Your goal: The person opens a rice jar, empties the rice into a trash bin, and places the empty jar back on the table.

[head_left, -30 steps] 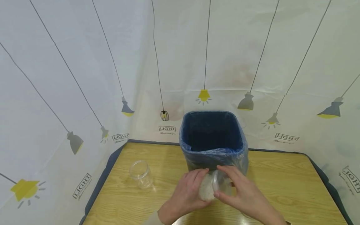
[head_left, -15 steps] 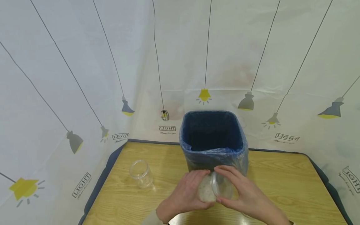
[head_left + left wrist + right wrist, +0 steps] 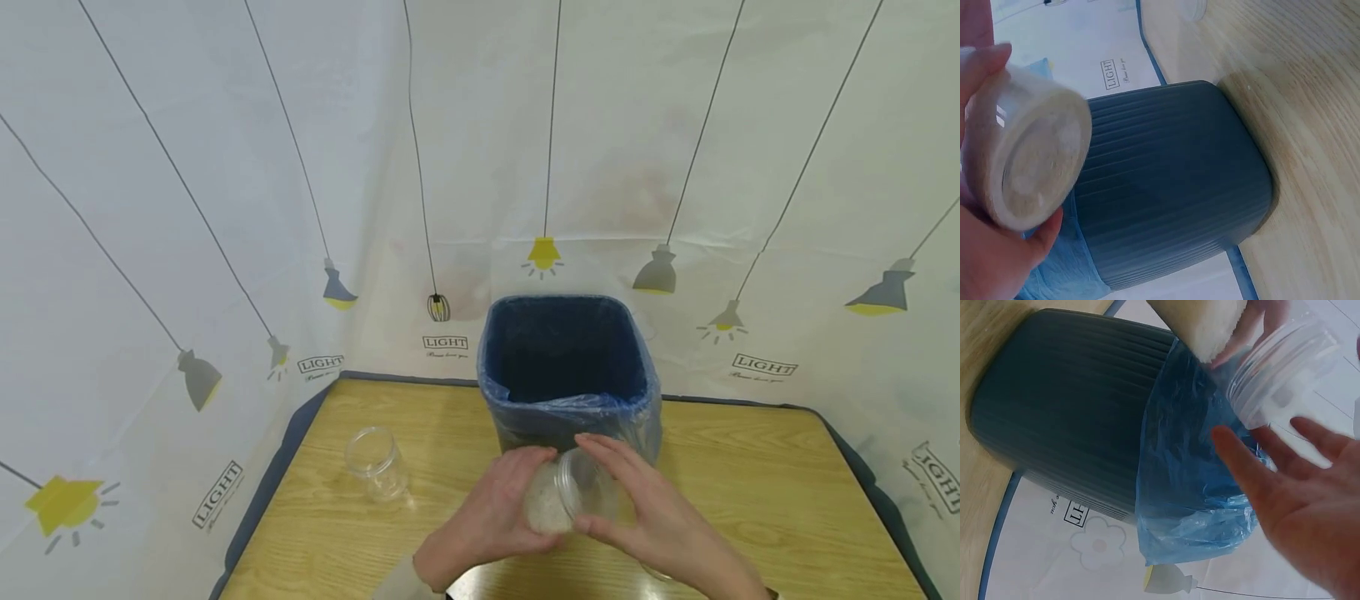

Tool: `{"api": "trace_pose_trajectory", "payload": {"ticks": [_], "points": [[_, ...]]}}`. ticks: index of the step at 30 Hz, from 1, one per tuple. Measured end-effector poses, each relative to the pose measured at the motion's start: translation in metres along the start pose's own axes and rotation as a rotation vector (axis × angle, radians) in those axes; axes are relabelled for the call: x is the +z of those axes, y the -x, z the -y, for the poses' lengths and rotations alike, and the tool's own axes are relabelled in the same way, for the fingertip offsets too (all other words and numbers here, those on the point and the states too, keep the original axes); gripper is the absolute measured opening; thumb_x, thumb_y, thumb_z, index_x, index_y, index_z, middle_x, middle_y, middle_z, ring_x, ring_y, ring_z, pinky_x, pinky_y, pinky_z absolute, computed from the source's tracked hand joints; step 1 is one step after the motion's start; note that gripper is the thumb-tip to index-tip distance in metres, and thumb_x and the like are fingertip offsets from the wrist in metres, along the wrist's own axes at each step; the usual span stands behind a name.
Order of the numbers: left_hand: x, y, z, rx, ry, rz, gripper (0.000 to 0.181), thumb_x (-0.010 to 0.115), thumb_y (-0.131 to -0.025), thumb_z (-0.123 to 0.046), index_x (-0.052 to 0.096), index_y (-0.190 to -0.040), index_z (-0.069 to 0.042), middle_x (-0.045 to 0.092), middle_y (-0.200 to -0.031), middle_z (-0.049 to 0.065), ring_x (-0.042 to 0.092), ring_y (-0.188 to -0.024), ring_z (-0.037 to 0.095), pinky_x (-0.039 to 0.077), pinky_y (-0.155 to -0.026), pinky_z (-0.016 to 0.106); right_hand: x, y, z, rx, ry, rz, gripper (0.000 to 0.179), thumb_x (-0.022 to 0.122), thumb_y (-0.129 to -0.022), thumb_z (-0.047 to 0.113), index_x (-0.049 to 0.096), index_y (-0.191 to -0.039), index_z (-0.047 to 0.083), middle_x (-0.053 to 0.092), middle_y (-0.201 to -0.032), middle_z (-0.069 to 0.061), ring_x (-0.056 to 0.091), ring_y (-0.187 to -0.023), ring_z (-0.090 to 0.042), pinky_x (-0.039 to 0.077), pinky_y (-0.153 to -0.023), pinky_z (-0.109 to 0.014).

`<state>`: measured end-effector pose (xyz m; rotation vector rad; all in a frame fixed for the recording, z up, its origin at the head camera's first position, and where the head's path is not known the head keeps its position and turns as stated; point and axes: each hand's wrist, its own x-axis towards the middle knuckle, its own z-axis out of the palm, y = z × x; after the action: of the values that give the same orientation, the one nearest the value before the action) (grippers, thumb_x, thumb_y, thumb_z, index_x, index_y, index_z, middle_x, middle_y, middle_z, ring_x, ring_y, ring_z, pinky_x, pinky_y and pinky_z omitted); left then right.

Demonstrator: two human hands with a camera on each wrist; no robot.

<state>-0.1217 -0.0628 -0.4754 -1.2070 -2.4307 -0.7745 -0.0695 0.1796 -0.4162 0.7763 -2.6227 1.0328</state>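
Note:
My left hand (image 3: 501, 510) grips a clear jar (image 3: 547, 500) from its base side. White, grainy contents (image 3: 1207, 325) fill its lower part. The jar tilts so that its clear, ridged screw-top end (image 3: 1285, 369) faces my right hand (image 3: 651, 510). The right fingers (image 3: 1266, 440) are spread and nearly straight around that end, the lowest one standing off it. In the left wrist view the left thumb and fingers (image 3: 985, 65) wrap the jar's wall, its round base toward the camera. Both hands are above the table, just in front of the bin.
A dark bin (image 3: 570, 429) lined with a blue plastic bag (image 3: 1197, 462) stands behind the hands, its mouth facing up. A second clear jar (image 3: 377, 467) stands uncovered on the wooden table (image 3: 757, 475) to the left. A lamp-printed sheet (image 3: 480, 167) encloses the table's back and sides.
My right fingertips have lifted slightly away from the jar's ridged end. The left hand keeps its grip on the jar with only a small shift. Bin and second jar have stayed put.

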Motion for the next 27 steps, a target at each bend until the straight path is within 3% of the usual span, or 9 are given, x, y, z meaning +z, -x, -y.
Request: {"api": "trace_pose_trajectory", "payload": {"ticks": [6, 10, 19, 27], "points": [[0.007, 0.001, -0.005, -0.020, -0.143, -0.162, 0.104, 0.100, -0.053, -0.045, 0.054, -0.138, -0.009, 0.061, -0.130, 0.005, 0.060, -0.117, 0.022, 0.053, -0.094, 0.040, 0.006, -0.003, 0.005, 0.265, -0.069, -0.034, 0.072, 0.075, -0.093, 0.045, 0.050, -0.151, 0.010, 0.058, -0.143, -0.008, 0.064, -0.117, -0.025, 0.060, -0.082, -0.031], [0.012, 0.002, -0.011, -0.012, -0.236, -0.247, 0.104, 0.100, -0.048, -0.046, 0.057, -0.135, -0.009, 0.062, -0.127, 0.004, 0.062, -0.113, 0.021, 0.054, -0.089, 0.039, 0.010, -0.005, 0.009, 0.344, -0.014, -0.040, 0.076, 0.075, -0.091, 0.053, 0.053, -0.149, 0.009, 0.060, -0.142, -0.010, 0.064, -0.117, -0.027, 0.059, -0.076, -0.030], [0.017, 0.001, -0.011, 0.008, -0.287, -0.283, 0.106, 0.099, -0.046, -0.045, 0.057, -0.136, -0.010, 0.063, -0.123, 0.003, 0.063, -0.108, 0.021, 0.054, -0.085, 0.038, 0.012, -0.008, 0.013, 0.356, 0.006, -0.042, 0.074, 0.078, -0.087, 0.055, 0.058, -0.144, 0.012, 0.062, -0.137, -0.005, 0.064, -0.115, -0.023, 0.058, -0.076, -0.030], [0.012, 0.000, -0.011, -0.014, -0.216, -0.218, 0.102, 0.100, -0.049, -0.044, 0.057, -0.136, -0.011, 0.063, -0.125, 0.003, 0.062, -0.112, 0.021, 0.054, -0.088, 0.037, 0.009, -0.004, 0.009, 0.195, 0.025, -0.069, 0.074, 0.083, -0.084, 0.049, 0.057, -0.144, 0.014, 0.060, -0.137, -0.003, 0.064, -0.113, -0.023, 0.059, -0.078, -0.033]]}}
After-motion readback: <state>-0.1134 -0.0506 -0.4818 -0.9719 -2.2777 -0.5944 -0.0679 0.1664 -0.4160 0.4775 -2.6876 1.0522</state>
